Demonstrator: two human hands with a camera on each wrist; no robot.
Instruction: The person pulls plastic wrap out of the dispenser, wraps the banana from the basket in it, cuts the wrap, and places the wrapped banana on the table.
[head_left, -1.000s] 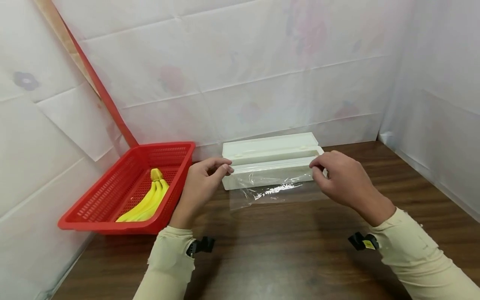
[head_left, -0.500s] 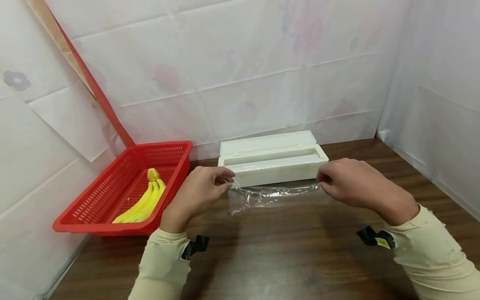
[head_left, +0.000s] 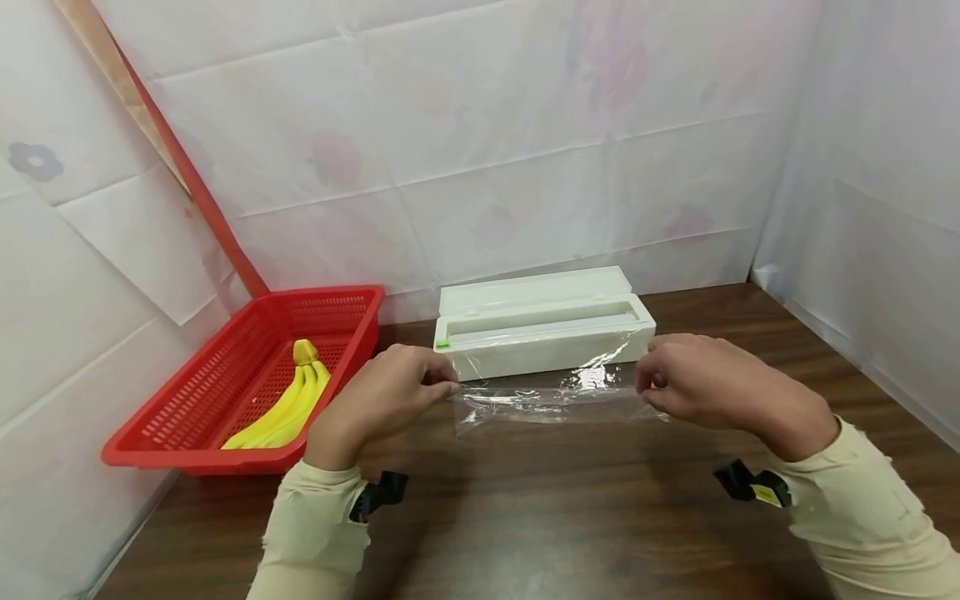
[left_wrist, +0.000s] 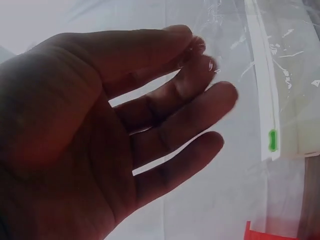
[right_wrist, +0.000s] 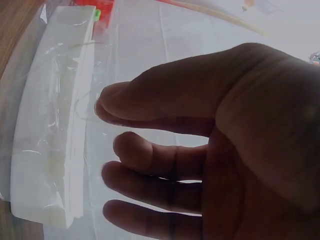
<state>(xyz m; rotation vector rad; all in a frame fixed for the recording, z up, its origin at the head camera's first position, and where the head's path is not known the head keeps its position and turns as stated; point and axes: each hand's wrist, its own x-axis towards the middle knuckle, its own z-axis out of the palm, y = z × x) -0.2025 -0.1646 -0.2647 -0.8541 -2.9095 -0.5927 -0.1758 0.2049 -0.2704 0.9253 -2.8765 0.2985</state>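
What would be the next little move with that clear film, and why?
Probably keep drawing it toward the person. The left hand and right hand each pinch a corner of the cling film, and only a short strip hangs out of the white dispenser box, not yet cut.

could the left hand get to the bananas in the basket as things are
Probably yes. The red basket is open-topped, just beside the left hand, and nothing covers the bananas. But that hand is pinching a corner of the plastic wrap, so it would have to let go first.
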